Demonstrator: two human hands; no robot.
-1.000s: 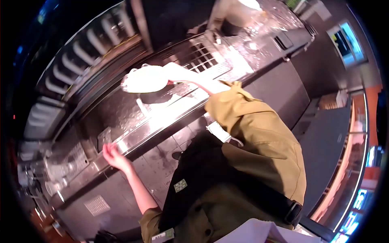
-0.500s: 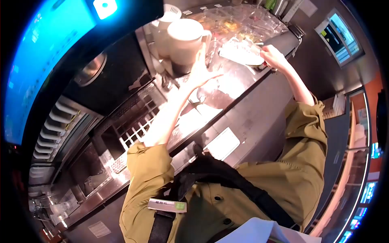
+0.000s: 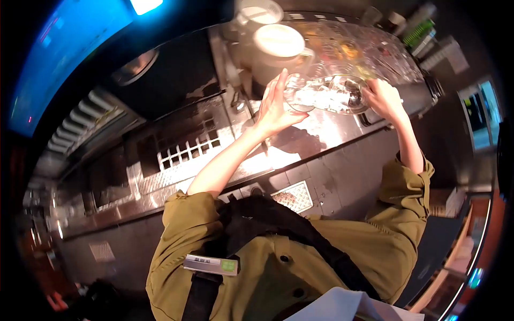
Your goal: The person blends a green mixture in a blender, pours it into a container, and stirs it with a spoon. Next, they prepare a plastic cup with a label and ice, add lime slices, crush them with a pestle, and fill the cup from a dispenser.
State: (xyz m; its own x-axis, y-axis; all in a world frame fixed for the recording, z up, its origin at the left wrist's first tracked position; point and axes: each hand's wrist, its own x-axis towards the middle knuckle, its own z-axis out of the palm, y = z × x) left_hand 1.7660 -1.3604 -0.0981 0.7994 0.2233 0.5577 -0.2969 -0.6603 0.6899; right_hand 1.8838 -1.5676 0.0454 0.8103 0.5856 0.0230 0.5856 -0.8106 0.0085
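The right hand (image 3: 384,100) has its fingers bent and clamped on one end of a clear glass (image 3: 327,95), the end toward the right end of the counter (image 3: 336,131). The glass is held above the counter, back from its near edge, with its length running from hand to hand; it bulges at both ends and narrows between them, and bright glare hides what, if anything, is inside. The left hand (image 3: 276,109) is at the glass's other end, its thumb and fingers apart, the thumb below that end in view and a finger pointing toward the back edge of the counter; whether its skin touches the glass cannot be told. Just behind the left hand, toward the back edge, stands a white-topped jug (image 3: 278,45), its handle turned toward the right end, with a pale container (image 3: 260,13) close behind it. Clear bins (image 3: 350,49) with yellow and reddish contents fill the back right corner of the counter, and a green pack (image 3: 417,34) is past them. Toward the left end a pale grid (image 3: 190,152) is set into the counter, near a dark panel (image 3: 171,75) at the back edge. Beyond the near edge, a light plate (image 3: 293,197) lies on the floor (image 3: 325,182).
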